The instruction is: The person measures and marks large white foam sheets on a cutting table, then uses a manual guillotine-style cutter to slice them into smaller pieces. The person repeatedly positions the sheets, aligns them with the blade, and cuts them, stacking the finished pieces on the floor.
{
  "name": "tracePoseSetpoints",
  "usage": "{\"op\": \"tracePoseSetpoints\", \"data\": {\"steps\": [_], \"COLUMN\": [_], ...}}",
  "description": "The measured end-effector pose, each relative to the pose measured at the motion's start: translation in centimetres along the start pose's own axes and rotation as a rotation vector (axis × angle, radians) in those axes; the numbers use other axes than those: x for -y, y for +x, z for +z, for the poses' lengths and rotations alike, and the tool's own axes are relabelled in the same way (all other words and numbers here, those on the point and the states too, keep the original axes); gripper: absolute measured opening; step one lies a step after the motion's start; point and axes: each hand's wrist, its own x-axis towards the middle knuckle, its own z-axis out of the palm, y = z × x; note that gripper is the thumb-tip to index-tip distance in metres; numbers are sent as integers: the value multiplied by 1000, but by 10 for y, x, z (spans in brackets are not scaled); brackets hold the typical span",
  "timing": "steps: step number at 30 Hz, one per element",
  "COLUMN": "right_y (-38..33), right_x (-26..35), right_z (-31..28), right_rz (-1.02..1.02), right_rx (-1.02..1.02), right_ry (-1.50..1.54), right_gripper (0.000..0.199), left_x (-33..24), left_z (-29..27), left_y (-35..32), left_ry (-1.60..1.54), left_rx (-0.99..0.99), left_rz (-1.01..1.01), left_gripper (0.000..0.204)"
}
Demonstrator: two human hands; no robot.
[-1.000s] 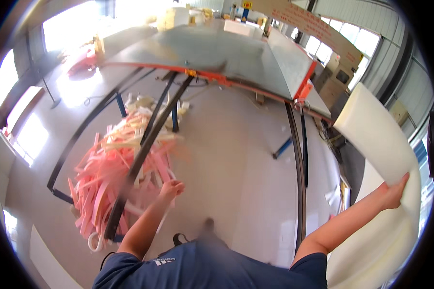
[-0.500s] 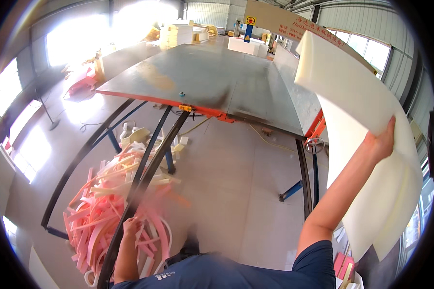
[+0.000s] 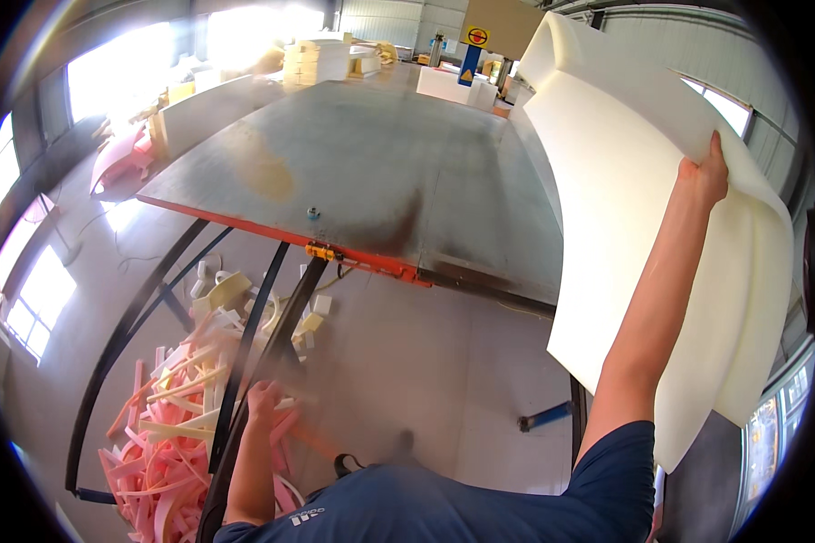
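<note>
A large white foam sheet hangs in a curve on my right side, its upper end folded over toward the far table. My right hand is raised with the arm stretched out, gripping the sheet around a fold, thumb up. Low on the left, my left hand is held with curled fingers beside a black metal rail. Whatever it may hold is hidden, and I cannot tell whether it touches the rail.
Ahead stands a wide grey metal table with a red front edge. Pink and white foam strips lie heaped beneath black rails at the left. Pale foam blocks are stacked at the back. A blue leg juts out at lower right.
My right hand has risen, lifting the foam sheet, whose near side has swung left across the table's right edge. My left hand has moved slightly up and forward. The table appears closer.
</note>
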Motion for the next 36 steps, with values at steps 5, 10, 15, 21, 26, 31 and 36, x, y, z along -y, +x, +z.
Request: {"op": "tracePoseSetpoints", "data": {"steps": [5, 10, 15, 21, 26, 31, 36], "right_y": [39, 80, 41, -77, -166, -259, -308], "right_x": [-137, -262, -374, -523, -596, -654, -700], "right_z": [1, -7, -42, -150, -261, -284, -395], "right_rz": [5, 6, 42, 300, 630, 830, 837], "right_rx": [0, 110, 184, -171, -215, -605, -706], "right_ry": [32, 21, -43, -244, -310, -481, -676], "right_gripper": [39, 35, 39, 38, 42, 39, 34], "left_x": [-6, -58, -89, -156, -208, -232, -225], "left_z": [79, 156, 192, 243, 315, 347, 376], "left_y": [122, 185, 280, 431, 580, 667, 717], "left_ry": [103, -4, 197, 280, 827, 1123, 1371], "left_rx": [106, 76, 33, -128, -159, -70, 130], "left_rz": [-8, -40, 95, 120, 186, 163, 149], "left_gripper": [21, 19, 19, 34, 69, 80, 75]}}
